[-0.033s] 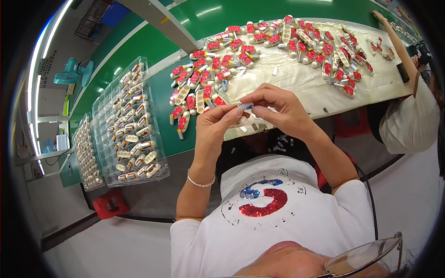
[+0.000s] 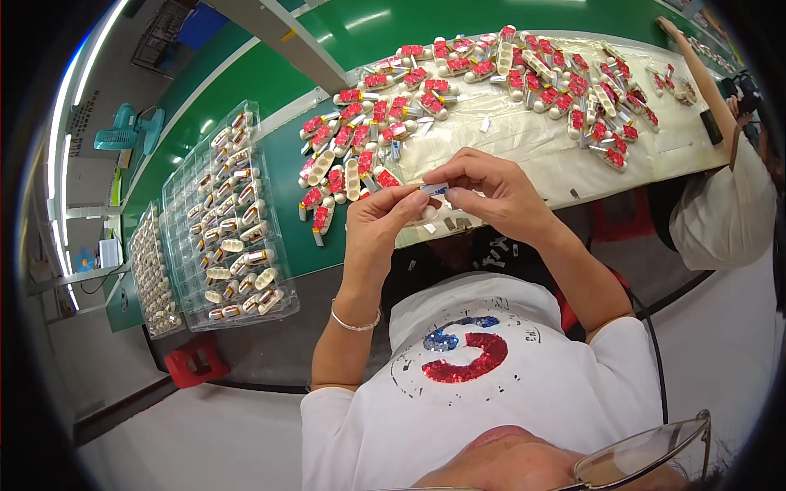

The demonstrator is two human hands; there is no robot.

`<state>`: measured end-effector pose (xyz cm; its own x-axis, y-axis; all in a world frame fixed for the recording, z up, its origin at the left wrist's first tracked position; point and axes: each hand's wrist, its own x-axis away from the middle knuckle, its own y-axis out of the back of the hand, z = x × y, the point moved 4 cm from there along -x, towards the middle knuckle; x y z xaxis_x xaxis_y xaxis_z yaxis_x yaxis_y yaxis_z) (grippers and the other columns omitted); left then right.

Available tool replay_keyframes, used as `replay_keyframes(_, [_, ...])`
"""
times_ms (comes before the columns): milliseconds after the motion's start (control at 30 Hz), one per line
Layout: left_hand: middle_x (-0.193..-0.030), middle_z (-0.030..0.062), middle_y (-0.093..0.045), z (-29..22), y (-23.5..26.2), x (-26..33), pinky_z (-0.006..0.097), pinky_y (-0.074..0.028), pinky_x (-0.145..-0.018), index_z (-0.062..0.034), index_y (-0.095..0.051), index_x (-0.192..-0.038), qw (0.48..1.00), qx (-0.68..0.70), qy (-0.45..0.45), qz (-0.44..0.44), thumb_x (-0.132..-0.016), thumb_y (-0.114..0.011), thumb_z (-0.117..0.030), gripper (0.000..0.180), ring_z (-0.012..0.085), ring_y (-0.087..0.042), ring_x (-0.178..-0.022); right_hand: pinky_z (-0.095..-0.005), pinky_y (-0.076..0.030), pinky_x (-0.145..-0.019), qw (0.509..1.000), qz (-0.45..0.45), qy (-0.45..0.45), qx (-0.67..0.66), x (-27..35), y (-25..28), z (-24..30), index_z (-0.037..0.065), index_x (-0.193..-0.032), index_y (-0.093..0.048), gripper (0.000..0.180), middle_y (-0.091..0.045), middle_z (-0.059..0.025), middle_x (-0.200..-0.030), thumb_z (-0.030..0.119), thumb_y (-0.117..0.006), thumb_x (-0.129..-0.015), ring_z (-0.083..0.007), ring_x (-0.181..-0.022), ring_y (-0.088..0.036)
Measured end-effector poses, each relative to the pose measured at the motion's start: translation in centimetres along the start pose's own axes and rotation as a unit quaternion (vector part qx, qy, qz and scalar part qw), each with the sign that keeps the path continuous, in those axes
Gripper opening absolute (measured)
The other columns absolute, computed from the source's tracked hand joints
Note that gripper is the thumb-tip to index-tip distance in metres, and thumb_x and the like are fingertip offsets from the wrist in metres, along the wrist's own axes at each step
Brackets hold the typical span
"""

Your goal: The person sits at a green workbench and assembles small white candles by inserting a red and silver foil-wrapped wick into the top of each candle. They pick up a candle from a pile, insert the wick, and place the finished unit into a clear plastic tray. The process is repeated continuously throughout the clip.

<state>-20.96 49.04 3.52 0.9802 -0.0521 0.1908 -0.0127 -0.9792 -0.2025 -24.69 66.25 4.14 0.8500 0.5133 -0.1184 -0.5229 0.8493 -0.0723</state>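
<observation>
Near the front edge of the table, my left hand [image 2: 383, 221] and my right hand [image 2: 501, 196] meet, both with fingers pinched. Between their fingertips is a small white strip with blue print [image 2: 435, 189]. Just below it shows a small round whitish piece [image 2: 430, 212], partly hidden by the fingers; I cannot tell what it belongs to. Beyond and left of my hands lie many oblong cream pieces with red wrapping [image 2: 396, 131], heaped loosely. Some bare cream pieces with round hollows [image 2: 353, 178] lie among them. Small silvery-white strips [image 2: 486, 123] are scattered nearby.
On the left, a clear plastic tray [image 2: 278, 237] holds rows of similar pieces, with another filled tray [image 2: 155, 278] beyond it. A metal post [image 2: 286, 41] rises behind the table. Another person's arm [image 2: 704, 82] reaches in at right. Red stools [image 2: 196, 360] stand below.
</observation>
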Motion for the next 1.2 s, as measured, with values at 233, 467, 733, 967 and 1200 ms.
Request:
replay_keyframes(233, [-0.085, 0.0102, -0.072, 0.5, 0.5, -0.1, 0.023, -0.050, -0.073, 0.0053, -0.070, -0.098, 1.000, 0.022, 0.006, -0.012, -0.090, -0.065, -0.011, 0.019, 0.0107, -0.065, -0.076, -0.0231, -0.051, -0.080, 0.993, -0.003, -0.061, -0.096, -0.1, -0.5, -0.7, -0.004, -0.111, -0.064, 0.027, -0.063, -0.0055, -0.100, -0.002, -0.055, -0.086, -0.0106, -0.090, -0.064])
replay_keyframes(467, [-0.085, 0.0081, -0.072, 0.2, 0.8, 0.2, 0.021, -0.050, -0.071, 0.0044, -0.070, -0.099, 0.999, -0.019, -0.029, -0.041, -0.089, -0.068, -0.011, 0.019, 0.0090, -0.065, -0.075, -0.0227, -0.051, -0.078, 0.981, -0.007, -0.106, -0.163, -0.6, -1.0, -1.3, -0.004, -0.111, -0.065, 0.025, -0.065, -0.0062, -0.097, 0.001, -0.056, -0.088, -0.0098, -0.081, -0.062])
replay_keyframes(733, [-0.082, 0.0076, -0.071, -0.2, 0.7, -0.1, 0.021, -0.050, -0.068, 0.0041, -0.071, -0.097, 0.997, -0.053, -0.025, -0.051, -0.088, -0.068, -0.010, 0.017, 0.0084, -0.064, -0.074, -0.0248, -0.051, -0.070, 0.997, -0.070, 0.005, 0.032, -1.0, -1.0, -0.7, 0.001, -0.101, -0.068, 0.021, -0.066, -0.0060, -0.088, 0.000, -0.057, -0.083, -0.0119, -0.076, -0.064])
replay_keyframes(967, [-0.082, 0.0093, -0.072, 0.7, 1.7, -1.0, 0.023, -0.051, -0.070, 0.0041, -0.071, -0.095, 1.000, -0.010, 0.017, -0.009, -0.089, -0.066, -0.012, 0.018, 0.0099, -0.065, -0.074, -0.0292, -0.050, -0.065, 0.902, -0.045, 0.235, 0.358, -0.6, -1.1, 1.5, 0.005, -0.089, -0.065, 0.007, -0.064, -0.0094, -0.087, 0.005, -0.065, -0.082, -0.0213, -0.074, -0.064])
replay_keyframes(1200, [-0.084, 0.0101, -0.072, 0.1, 0.8, -0.5, 0.025, -0.051, -0.074, 0.0033, -0.071, -0.098, 0.998, -0.035, 0.012, 0.051, -0.090, -0.067, -0.016, 0.021, 0.0110, -0.065, -0.076, -0.0256, -0.051, -0.076, 0.973, -0.060, -0.124, -0.184, -1.4, 0.7, -2.2, -0.001, -0.099, -0.065, 0.019, -0.067, -0.0037, -0.094, 0.016, -0.062, -0.092, -0.0105, -0.081, -0.063])
